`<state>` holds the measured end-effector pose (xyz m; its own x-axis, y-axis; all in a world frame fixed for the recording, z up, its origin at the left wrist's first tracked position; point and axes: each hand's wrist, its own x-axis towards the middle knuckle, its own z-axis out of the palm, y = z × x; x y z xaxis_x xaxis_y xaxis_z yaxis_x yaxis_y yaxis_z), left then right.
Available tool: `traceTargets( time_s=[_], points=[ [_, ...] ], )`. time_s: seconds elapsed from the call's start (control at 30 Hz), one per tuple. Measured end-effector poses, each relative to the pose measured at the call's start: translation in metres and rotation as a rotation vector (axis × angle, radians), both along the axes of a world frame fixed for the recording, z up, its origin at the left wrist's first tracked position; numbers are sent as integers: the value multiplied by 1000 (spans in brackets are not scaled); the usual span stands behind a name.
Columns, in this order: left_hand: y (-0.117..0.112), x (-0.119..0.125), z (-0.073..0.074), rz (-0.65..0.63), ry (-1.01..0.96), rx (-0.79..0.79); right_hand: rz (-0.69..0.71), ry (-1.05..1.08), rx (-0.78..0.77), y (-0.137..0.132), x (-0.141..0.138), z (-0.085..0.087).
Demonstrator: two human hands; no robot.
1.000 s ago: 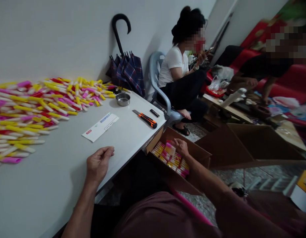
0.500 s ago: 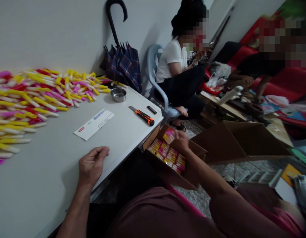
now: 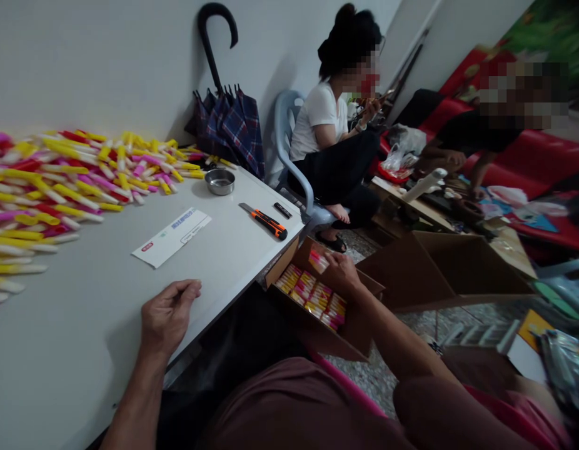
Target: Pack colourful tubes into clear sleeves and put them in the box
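Observation:
My right hand (image 3: 343,272) grips a small clear-wrapped pack of coloured tubes (image 3: 318,260), pink, red and white, at the far end of an open cardboard box (image 3: 327,340). Below that hand, rows of similar packs (image 3: 312,294) in yellow, pink and white fill the bottom of the box. My left hand (image 3: 166,317) rests by the table's near edge with its fingers curled together, and nothing shows in it. Beyond it lie a white printed paper slip (image 3: 172,237) and an orange-and-black utility knife (image 3: 266,223) with its blade out.
Loose yellow, pink, red and white tubes (image 3: 69,187) are heaped along the wall side of the white table (image 3: 83,350). Also there: a metal bowl (image 3: 220,182), a small black case (image 3: 282,210) and a plaid umbrella (image 3: 233,128). Two people sit beyond; another cardboard box (image 3: 411,269) stands right.
My right hand has lowered the pack slightly toward the far end of the box. My left hand keeps its curled pose. The whole view has shifted a little.

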<state>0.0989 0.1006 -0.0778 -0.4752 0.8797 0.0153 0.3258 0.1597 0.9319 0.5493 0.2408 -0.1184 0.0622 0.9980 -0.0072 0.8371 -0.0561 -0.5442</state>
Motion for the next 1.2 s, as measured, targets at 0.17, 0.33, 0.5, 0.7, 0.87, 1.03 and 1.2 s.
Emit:
traceTargets(
  time_s=[0.17, 0.33, 0.5, 0.7, 0.87, 1.03, 1.2],
  points=[
    [0, -1, 0, 8, 22, -9, -97, 59, 91, -13, -1, -5],
    [0, 1, 3, -4, 27, -13, -52, 161, -18, -22, -8, -25],
    [1, -1, 0, 16, 16, -10, 5, 254, -39, -20, -6, -4],
    [5, 1, 4, -25, 52, -29, 128, 425, -53, -27, -12, 60],
    [26, 49, 32, -235, 19, 81, 202, 610, 10, -31, -15, 131],
    [63, 123, 76, -571, -263, 130, 301, 881, -85, -42, -45, 185],
    [70, 154, 93, -803, -561, 10, 397, 1006, -115, -51, -87, 193]
  ],
)
